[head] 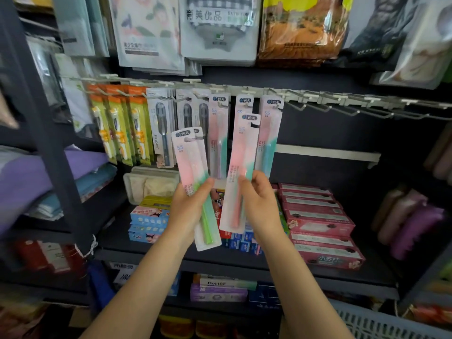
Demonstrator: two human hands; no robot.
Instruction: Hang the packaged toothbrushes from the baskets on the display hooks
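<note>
On the far left of the hook rail [244,90] hang orange-and-green carded toothbrushes [117,128], then grey-handled ones [161,128], all already up. My left hand [188,206] comes next, fingers and thumb curled round the lower part of a pink-and-green toothbrush pack [193,182], which looks like two packs stacked; its top sits below the hooks, not yet on one. Beside it my right hand [256,204] pinches a second pack with a pink brush [241,172], raised higher, its hang hole just under the row where matching packs [269,133] already hang. I judge I am mid-hanging: the next move calls for lining that hole up with a hook tip and sliding the card back. Further right the hooks [342,110] stand bare, and a grey basket [381,324] shows at the lower right corner.
</note>
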